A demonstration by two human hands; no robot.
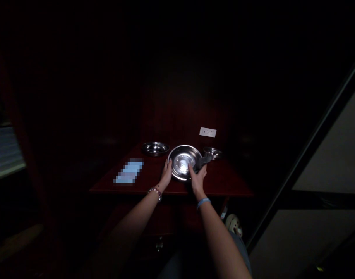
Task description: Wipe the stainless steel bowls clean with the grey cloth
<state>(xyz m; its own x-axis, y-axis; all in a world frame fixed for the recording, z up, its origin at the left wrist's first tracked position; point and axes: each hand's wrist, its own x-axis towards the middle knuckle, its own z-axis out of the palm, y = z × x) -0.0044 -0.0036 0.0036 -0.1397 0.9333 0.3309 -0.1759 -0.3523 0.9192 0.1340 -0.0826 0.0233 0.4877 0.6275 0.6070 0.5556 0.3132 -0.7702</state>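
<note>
A shiny metal bowl point(183, 162) is held up over the front part of a dark red desk, its inside tilted toward me. My left hand point(166, 175) grips the bowl's left rim, with the thumb on the inner side. On the lower right rim, my right hand point(198, 178) has its thumb inside the bowl and also holds a grey cloth point(203, 161) against the right edge. Both hands are closed on what they hold.
A second metal bowl point(155, 148) sits at the desk's back left, and a smaller one point(213, 152) at the back right. A blurred light-blue rectangle point(129, 171) lies front left. The desk point(223, 178) meets a wall with a white socket point(208, 132).
</note>
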